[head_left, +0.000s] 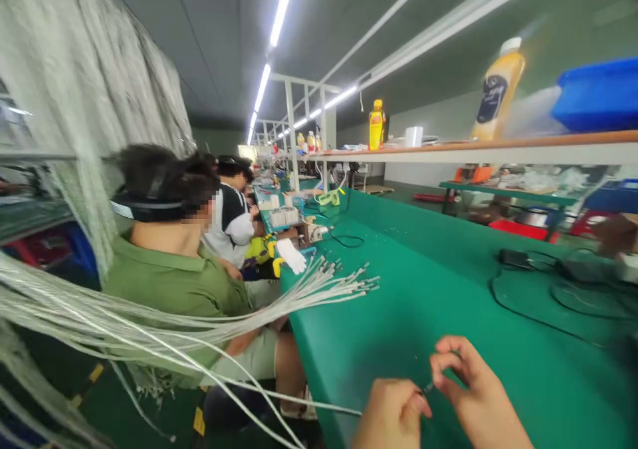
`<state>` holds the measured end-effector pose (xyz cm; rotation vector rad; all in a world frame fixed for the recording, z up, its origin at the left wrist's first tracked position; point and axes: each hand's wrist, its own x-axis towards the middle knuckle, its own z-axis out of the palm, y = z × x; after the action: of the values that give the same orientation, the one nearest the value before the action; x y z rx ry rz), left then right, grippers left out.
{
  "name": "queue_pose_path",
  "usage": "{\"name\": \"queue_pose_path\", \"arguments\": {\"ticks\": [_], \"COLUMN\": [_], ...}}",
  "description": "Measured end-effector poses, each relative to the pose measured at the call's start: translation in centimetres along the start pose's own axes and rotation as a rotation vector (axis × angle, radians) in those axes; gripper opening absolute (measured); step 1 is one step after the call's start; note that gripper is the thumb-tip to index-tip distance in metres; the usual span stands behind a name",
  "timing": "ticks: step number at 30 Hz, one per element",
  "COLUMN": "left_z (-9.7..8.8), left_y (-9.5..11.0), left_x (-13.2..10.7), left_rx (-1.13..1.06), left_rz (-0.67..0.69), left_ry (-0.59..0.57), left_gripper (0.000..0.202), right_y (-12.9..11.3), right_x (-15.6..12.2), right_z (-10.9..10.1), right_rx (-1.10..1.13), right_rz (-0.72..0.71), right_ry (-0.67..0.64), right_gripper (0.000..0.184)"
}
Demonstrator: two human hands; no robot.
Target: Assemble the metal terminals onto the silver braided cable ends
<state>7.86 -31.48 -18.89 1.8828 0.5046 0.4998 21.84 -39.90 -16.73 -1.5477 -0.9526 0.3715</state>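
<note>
At the lower right, my left hand (393, 412) is closed around a white cable (329, 406) that comes in from the left. A small dark tip (427, 388) pokes out past its thumb. Just to the right, my right hand (468, 389) has its thumb and fingers curled in a pinch at that tip, which is too small to make out well. Both hands are just above the green tabletop (399, 323). A thick bundle of white cables (259, 319) crosses from the left onto the table's edge, its dark-tipped ends fanned out beyond my hands.
A person in a green shirt (169, 276) sits close on the left, another person farther along. A white glove (292, 256) lies by the table edge. Black adapter leads (518, 260) lie on the right. Overhead runs a shelf (448, 150) with bottles and a blue bin (598, 97).
</note>
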Motion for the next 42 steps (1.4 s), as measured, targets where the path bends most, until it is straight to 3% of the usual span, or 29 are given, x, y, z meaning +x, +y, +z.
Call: {"name": "queue_pose_path", "arguments": {"ticks": [6,17,21,24,29,42], "left_z": [0.1,0.4,0.1,-0.1,0.0,-0.1], "left_y": [0.2,-0.6,-0.6,-0.6,-0.9,-0.9], "left_x": [0.3,0.5,0.6,0.7,0.7,0.7], "left_rx": [0.093,0.041,-0.032,-0.094,-0.170,-0.082], "left_rz": [0.064,0.063,0.036,0.002,-0.022,-0.005], "left_ry": [0.035,0.014,0.043,0.056,0.017,0.021], "left_gripper": [0.038,0.042,0.044,0.045,0.048,0.047], "right_y": [-0.6,-1.7,-1.6,-2.1,-2.8,-1.4], "right_x": [0.2,1.0,0.6,-0.3,-1.3,-1.2], "right_z": [-0.1,-1.4,-0.8,0.4,1.9,1.9], "right_rx": [0.141,0.198,0.200,0.208,0.289,0.153], "right_rz": [0.041,0.006,0.033,0.082,0.148,0.126], "right_ry": [0.065,0.183,0.224,0.157,-0.078,-0.081], "right_gripper": [0.031,0.028,0.033,0.033,0.030,0.023]}}
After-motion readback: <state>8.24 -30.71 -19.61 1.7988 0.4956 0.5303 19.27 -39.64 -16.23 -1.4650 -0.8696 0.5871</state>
